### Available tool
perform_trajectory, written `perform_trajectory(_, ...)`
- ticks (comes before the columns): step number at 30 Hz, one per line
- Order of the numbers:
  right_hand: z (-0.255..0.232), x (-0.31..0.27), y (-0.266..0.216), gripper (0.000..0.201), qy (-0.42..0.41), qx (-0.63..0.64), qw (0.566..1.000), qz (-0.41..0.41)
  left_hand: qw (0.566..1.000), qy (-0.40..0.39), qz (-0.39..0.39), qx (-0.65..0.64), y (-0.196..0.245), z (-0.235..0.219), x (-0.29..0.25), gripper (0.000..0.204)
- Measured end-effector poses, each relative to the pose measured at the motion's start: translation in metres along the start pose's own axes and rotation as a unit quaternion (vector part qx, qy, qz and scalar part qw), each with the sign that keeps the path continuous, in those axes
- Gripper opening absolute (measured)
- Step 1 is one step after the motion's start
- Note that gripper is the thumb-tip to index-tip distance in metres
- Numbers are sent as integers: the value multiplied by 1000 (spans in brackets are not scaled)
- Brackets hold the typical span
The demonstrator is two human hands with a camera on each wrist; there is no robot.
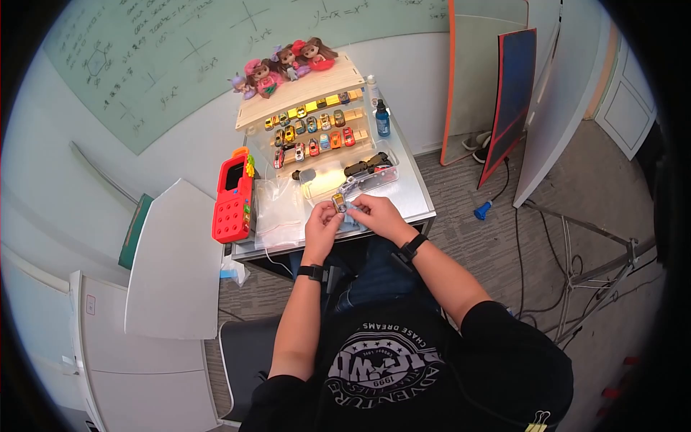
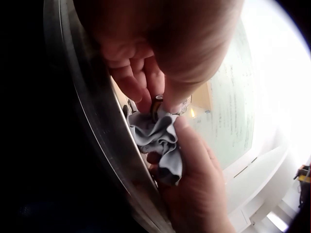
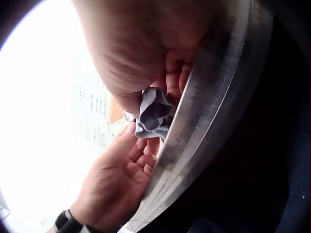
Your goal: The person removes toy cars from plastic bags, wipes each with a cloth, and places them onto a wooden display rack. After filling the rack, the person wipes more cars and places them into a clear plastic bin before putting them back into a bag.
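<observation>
In the head view the left hand (image 1: 322, 225) pinches a small yellow and dark toy car (image 1: 339, 202) near the table's front edge. The right hand (image 1: 380, 216) grips a crumpled grey-blue cloth (image 1: 353, 218) right beside it. The left wrist view shows the cloth (image 2: 158, 133) bunched against the car (image 2: 157, 104), between the left hand (image 2: 160, 53) and the right hand (image 2: 197, 174). From the right wrist, the cloth (image 3: 153, 114) hides most of the car; the right hand (image 3: 141, 53) holds the cloth and the left hand (image 3: 109, 182) is opposite.
Behind the hands stands a clear tray (image 1: 317, 193) with dark items. Beyond it, toy cars line a tiered rack (image 1: 358, 115) with dolls (image 1: 291, 63) on top. A red toy (image 1: 234, 198) and a plastic bag (image 1: 279, 223) lie left; a blue bottle (image 1: 382, 121) stands at the back right.
</observation>
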State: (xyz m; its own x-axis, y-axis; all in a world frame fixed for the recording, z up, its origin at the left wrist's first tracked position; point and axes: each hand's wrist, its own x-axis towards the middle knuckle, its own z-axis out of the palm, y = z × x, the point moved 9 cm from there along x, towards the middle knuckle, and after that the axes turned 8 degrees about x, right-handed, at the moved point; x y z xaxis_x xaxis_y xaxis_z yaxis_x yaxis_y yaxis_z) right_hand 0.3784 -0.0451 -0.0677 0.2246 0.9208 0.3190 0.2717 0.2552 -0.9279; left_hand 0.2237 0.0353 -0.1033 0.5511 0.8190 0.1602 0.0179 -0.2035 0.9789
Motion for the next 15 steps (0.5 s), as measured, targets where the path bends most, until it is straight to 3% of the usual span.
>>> perform_trajectory(4,4,0,-6,27,-19,-78,997,-23,998,18,5,-54,2,-3,-1,33)
perform_trajectory(7,0,0,-2,27,-1,-18,1000,-12,1000,0,-10,-6,3,-1,-2,33)
perform_trajectory(12,-19,3,9,29,99,85,991,2,997,-38,-15,64,8,10,-4,32)
perform_trajectory(15,-15,3,8,28,78,88,993,8,998,-34,-19,49,6,11,-4,31)
